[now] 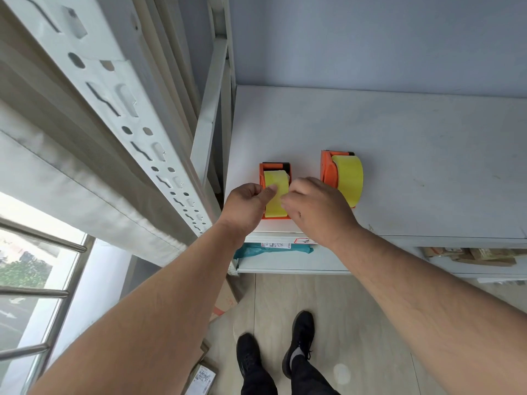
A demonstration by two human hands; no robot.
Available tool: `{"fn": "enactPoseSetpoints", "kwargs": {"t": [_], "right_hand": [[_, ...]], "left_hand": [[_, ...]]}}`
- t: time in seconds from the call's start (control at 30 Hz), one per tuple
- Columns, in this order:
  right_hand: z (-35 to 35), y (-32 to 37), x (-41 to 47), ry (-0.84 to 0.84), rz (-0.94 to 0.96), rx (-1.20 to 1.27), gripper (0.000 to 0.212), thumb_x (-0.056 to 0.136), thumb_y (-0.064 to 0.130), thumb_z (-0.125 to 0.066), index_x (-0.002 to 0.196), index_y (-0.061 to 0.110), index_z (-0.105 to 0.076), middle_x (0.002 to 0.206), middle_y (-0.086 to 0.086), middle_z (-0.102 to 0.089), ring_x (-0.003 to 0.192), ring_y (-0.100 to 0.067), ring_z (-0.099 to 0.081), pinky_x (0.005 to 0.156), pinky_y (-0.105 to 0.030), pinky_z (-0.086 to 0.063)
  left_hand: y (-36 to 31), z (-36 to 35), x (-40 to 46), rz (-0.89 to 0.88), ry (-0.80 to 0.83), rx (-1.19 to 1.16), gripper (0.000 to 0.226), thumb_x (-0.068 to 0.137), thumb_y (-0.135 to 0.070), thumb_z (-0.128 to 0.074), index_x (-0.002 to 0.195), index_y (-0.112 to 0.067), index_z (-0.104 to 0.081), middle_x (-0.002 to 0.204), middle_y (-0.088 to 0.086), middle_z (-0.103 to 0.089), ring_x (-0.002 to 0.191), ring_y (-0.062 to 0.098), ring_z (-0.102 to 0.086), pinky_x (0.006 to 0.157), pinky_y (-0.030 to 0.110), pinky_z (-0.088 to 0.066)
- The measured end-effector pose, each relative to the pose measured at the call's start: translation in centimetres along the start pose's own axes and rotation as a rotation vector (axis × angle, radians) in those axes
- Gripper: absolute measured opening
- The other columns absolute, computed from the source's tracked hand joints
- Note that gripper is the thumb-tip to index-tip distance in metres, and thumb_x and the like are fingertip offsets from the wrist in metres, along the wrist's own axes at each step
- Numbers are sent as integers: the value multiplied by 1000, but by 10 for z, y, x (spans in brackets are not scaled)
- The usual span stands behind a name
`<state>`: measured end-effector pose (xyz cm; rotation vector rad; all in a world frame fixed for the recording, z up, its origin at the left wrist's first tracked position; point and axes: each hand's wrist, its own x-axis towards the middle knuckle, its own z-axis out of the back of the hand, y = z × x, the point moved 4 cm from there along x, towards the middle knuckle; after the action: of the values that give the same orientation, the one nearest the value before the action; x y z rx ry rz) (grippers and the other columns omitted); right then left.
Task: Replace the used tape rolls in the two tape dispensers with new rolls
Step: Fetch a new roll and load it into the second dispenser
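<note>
Two orange tape dispensers stand on a white shelf [399, 166]. The left dispenser [261, 173] holds a yellow tape roll [275, 181]. My left hand [245, 206] grips this dispenser's left side, thumb lying on the roll. My right hand [316, 209] pinches the roll's right edge with curled fingers. The right dispenser [328, 172] stands apart to the right, carrying a larger yellow roll [349, 178]; neither hand touches it.
A perforated white shelf upright [137, 132] runs diagonally on the left, beside a window with metal bars [42, 292]. Lower shelves hold a teal packet [256, 249] and cardboard boxes [470, 256]. My black shoes [299, 337] stand on the wooden floor, next to a parcel [201, 380].
</note>
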<state>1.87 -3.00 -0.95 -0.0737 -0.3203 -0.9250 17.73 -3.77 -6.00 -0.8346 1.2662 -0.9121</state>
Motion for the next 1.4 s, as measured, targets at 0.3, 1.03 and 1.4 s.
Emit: {"fn": "enactPoseSetpoints", "kwargs": {"t": [0.3,1.03,1.4], "right_hand": [[-1,1,11,107,8,-3,8,93,8,-63,86,7,-67,91,-11,-63,87,-30,-61,78,-41,-51],[19,-62,49,-41,-1197,1166,15,109,20,-38,109,14,-51,103,-14,-76,72,-19,-80,53,-27,-58],[19,-84,49,147,-1188,1160,34,87,20,-82,113,8,-63,106,-16,-72,86,-22,-75,77,-35,-64]], "left_hand": [[6,-1,-3,57,105,-62,65,90,-73,-47,107,-16,-73,104,11,-79,105,29,-75,104,44,-55],[1,-13,-37,-34,186,230,29,96,-38,-71,118,-22,-62,106,-7,-73,99,12,-69,81,13,-51],[0,-16,-36,-18,61,129,20,101,-38,-65,104,-18,-70,88,-11,-70,80,5,-63,54,-3,-39]]}}
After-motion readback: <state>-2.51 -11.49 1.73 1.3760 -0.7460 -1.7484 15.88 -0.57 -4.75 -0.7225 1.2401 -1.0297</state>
